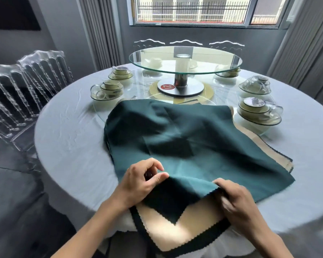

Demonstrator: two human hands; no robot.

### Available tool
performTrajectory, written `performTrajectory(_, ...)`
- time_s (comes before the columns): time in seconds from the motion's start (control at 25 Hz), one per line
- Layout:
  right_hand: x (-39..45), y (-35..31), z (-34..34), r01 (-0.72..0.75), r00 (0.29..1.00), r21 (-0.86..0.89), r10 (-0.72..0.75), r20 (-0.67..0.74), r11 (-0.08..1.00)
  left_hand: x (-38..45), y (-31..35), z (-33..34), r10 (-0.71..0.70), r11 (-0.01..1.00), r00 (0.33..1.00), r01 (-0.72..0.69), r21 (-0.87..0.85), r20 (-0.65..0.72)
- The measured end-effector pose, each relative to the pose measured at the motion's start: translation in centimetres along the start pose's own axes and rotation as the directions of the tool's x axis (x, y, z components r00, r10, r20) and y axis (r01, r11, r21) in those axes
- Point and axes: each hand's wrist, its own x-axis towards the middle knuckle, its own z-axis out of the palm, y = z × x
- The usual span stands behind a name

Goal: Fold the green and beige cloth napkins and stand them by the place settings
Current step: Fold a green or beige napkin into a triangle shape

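The green napkin [185, 138] lies spread over the beige napkin [185, 233], on the near side of the glass turntable [185, 60], its near corner turned under, pinched by the left hand [142, 183] and gripped by the right hand [237, 203], both equally close.

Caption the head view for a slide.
Both hands, left and right, pinch the dark green cloth napkin over beige napkins.

hidden: most of the beige napkins [186, 231] under the green napkin [185, 138] | hidden: right hand [237, 205] fingertips beneath that napkin's near fold | blurred: right hand; clear chairs [17, 94] left of it, cut by edge
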Motion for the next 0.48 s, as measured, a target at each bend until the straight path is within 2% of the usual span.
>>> performTrajectory(0.08,1.3,0.9,-0.6,-0.131,0.991,0.206,0.126,0.037,0.970,-0.7,-0.8,-1.3,-0.015,1.000,0.957,0.008,0.024,0.290)
performTrajectory(0.12,2.1,1.1,-1.0,-0.183,0.983,0.261,0.168,0.077,0.948,-1.0,-1.3,-1.7,-0.003,0.995,0.929,-0.032,0.089,0.370)
performTrajectory(0.16,2.8,1.1,-1.2,-0.213,0.976,0.304,0.192,0.098,0.928,-1.3,-1.9,-1.9,0.021,0.987,0.934,-0.077,0.144,0.357)
performTrajectory(0.2,3.5,0.9,-1.3,-0.228,0.972,0.299,0.201,0.119,0.927,-1.5,-2.5,-1.9,0.035,0.980,0.961,-0.087,0.179,0.275)
performTrajectory(0.28,4.7,0.5,-1.2,-0.228,0.972,0.230,0.207,0.114,0.946,-1.4,-3.0,-1.7,0.006,0.978,0.996,-0.025,0.205,0.093)
performTrajectory(0.4,5.1,0.6,-0.5,-0.191,0.981,0.105,0.185,0.065,0.976,-0.7,-3.4,-1.1,-0.009,0.971,1.000,0.006,0.238,0.013)
performTrajectory(0.48,4.4,0.9,-0.3,-0.142,0.990,0.120,0.137,0.043,0.983,-0.2,-3.3,-1.0,-0.051,0.957,0.998,0.058,0.286,-0.029)
